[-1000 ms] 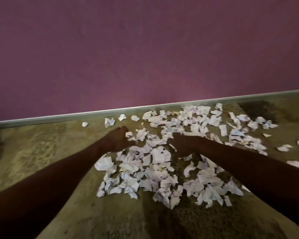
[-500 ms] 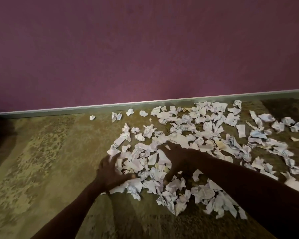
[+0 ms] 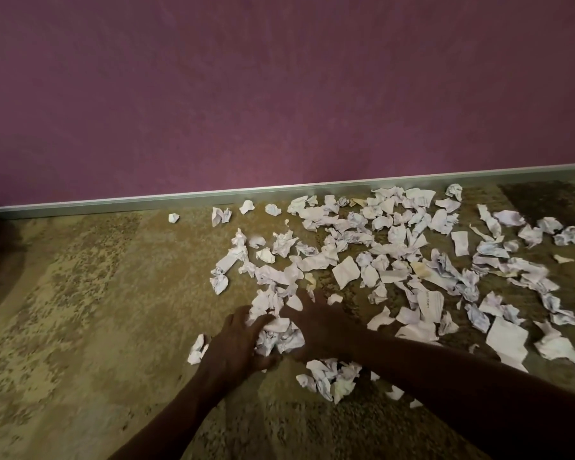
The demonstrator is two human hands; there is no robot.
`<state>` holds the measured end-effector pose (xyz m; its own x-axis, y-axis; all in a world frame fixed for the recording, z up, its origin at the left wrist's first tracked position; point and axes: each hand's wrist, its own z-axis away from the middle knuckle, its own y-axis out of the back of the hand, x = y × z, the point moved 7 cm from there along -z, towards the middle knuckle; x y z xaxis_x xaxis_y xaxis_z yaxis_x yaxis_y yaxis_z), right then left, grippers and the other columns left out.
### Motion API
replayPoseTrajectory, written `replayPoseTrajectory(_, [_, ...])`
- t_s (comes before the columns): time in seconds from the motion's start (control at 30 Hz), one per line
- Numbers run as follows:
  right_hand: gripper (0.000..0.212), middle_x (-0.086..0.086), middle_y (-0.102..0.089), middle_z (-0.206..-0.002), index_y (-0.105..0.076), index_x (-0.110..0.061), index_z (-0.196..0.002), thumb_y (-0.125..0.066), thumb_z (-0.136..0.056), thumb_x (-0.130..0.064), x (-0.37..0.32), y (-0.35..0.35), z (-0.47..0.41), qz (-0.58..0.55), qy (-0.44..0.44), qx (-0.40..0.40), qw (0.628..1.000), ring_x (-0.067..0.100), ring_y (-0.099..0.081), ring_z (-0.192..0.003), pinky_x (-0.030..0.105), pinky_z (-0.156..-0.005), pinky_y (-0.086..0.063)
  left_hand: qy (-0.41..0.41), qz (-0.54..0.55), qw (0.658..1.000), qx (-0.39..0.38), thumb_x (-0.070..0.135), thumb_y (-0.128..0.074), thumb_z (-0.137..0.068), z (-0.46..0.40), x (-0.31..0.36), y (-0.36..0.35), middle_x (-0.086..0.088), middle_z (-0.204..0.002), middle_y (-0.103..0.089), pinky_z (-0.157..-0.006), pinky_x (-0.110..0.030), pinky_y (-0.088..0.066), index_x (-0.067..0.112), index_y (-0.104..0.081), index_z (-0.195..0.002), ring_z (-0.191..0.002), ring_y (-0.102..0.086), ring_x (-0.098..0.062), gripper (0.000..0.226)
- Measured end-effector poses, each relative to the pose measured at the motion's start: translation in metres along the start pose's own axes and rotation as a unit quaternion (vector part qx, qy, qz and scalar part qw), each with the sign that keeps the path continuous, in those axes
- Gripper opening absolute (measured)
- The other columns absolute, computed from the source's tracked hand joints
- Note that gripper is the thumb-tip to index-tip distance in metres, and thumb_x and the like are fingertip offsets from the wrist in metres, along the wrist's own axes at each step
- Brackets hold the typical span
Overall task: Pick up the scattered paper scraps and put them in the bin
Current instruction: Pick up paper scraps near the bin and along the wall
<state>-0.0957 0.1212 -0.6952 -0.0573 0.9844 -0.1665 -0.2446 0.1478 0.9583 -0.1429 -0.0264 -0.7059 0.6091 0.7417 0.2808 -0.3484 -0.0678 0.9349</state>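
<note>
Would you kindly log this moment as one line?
both hands gathering | left hand and right hand cup scrap bunch | carpet littered | bin unseen

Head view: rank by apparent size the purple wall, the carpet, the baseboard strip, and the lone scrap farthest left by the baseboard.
1. Purple wall
2. Carpet, nearly as large
3. Baseboard strip
4. Lone scrap
</note>
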Motion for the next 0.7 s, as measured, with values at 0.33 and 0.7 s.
replayPoseTrajectory(0.33, [0.044,0.018,-0.058,-0.116,-0.064,-0.005,-0.117,-0.076,-0.08,-0.025,0.047,0.043,-0.012,-0.172,-0.045,0.013,0.984,0.031,-0.056,-0.109,0.028,-0.085,-0.04,-0.005,0.069,0.994,0.081,0.036,-0.07,-0.085,-0.021,0.0,0.042,-0.005,-0.118,-0.055,-0.079,-0.024,-0.039,0.021,-0.051,-0.137,-0.103,-0.057,-0.021,0.057])
replayPoseTrajectory(0.7, [0.055,0.013,-0.052,-0.14,-0.057,-0.006,-0.131,-0.075,-0.082,-0.02,0.11,0.153,0.033,-0.261,-0.126,0.113,0.95,0.025,-0.047,-0.128,0.022,-0.096,-0.035,-0.071,0.214,0.957,0.18,0.021,-0.072,-0.084,-0.067,0.077,0.139,0.006,-0.088,-0.07,-0.067,-0.028,-0.049,0.025,-0.058,-0.107,-0.072,-0.067,-0.012,0.027])
